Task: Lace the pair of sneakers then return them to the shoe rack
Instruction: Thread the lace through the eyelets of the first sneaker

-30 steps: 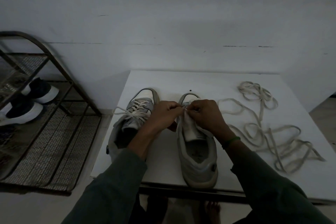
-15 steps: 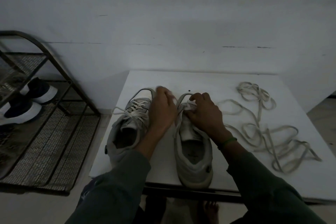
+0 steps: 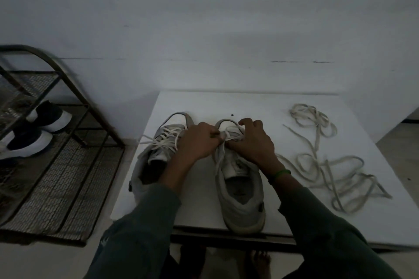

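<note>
Lace (image 3: 234,131) crosses the front eyelets of the right sneaker (image 3: 240,195), which stands near the front edge of the white surface (image 3: 249,104) with its toe pointing away from the person. Both hands meet over that toe end. The left hand (image 3: 199,142) has its fingers curled, its grip pinching the lace at the inner side of the shoe, and a strand hangs down from that pinch along the tongue. The right hand (image 3: 251,142) lies over the outer side of the same shoe, fingers bent, its grip closed on the lace there. A green band (image 3: 281,173) circles the right wrist, and dark green sleeves (image 3: 140,222) cover both forearms.

Just beside it, apart from it, the left sneaker (image 3: 145,179) lies on the same surface, partly hidden by the left forearm; white lacing (image 3: 163,138) is crossed over its front, with loose ends trailing to the left. Well to the right a tangle of loose laces (image 3: 328,165) is spread over the surface.

On the floor to the left stands a metal shoe rack (image 3: 68,165) with mesh shelves, holding two dark shoes (image 3: 34,140) with white soles. Bare feet (image 3: 260,260) show beneath the front edge of the surface
</note>
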`<state>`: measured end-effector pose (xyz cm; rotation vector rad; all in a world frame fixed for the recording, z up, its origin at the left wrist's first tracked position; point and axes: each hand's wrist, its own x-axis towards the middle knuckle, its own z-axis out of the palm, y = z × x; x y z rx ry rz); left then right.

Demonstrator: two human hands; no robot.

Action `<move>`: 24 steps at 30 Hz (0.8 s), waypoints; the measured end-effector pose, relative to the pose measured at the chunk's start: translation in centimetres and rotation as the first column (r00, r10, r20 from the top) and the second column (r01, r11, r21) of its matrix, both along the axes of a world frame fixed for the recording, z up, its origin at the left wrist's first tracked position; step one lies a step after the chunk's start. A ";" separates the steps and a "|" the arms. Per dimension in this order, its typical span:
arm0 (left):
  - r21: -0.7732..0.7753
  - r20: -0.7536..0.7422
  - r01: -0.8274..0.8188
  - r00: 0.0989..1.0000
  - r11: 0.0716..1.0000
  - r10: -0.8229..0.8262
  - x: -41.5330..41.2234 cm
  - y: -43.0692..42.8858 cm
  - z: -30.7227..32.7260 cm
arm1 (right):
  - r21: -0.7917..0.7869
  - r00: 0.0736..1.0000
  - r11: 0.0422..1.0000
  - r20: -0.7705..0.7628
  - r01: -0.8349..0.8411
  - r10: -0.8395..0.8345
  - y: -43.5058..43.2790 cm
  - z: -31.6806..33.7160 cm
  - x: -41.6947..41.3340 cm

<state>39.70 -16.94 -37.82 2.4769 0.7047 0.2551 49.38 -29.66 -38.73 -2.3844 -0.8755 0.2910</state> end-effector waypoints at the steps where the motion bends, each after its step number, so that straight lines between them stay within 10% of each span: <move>1: -0.018 -0.055 0.000 0.998 1.000 -0.001 0.0 0.8 -0.4 | 0.006 1.000 1.000 -0.008 0.001 -0.001 0.0 0.0 0.0; 4: 0.051 -0.028 0.039 0.999 0.998 -0.038 0.3 0.4 -0.7 | 0.010 1.000 1.000 -0.010 0.002 -0.002 0.0 -0.1 0.0; 6: -0.188 0.248 0.021 0.968 0.982 0.027 0.4 0.0 0.1 | 0.009 1.000 1.000 -0.026 0.014 -0.014 -0.1 -0.3 0.1; 8: -0.685 0.590 0.113 0.666 0.720 0.456 -0.6 1.0 3.2 | -0.001 0.998 0.999 -0.047 0.033 -0.033 -0.2 -0.4 0.2; 10: -0.793 0.600 0.347 0.301 0.501 0.741 -3.1 3.8 6.3 | -0.017 0.997 0.999 -0.051 0.048 -0.049 -0.2 -0.5 0.2; 13: -0.772 0.613 0.289 0.107 0.565 0.783 -5.6 5.6 8.9 | -0.021 0.996 0.998 -0.061 0.063 -0.064 0.0 -0.6 0.0; 16: -0.744 0.651 0.029 0.260 0.668 0.713 -3.6 2.2 7.2 | -0.052 0.994 0.996 -0.085 0.071 -0.076 0.1 -0.4 0.0; 21: -0.183 0.253 -0.128 0.952 0.975 0.172 -0.4 -0.5 0.9 | -0.080 0.994 0.995 -0.085 0.067 -0.074 -0.1 -0.4 0.2; 24: 0.059 -0.047 -0.043 0.998 0.997 0.045 0.3 -0.1 -0.8 | -0.071 0.993 0.993 -0.076 0.090 -0.095 0.0 -0.6 0.3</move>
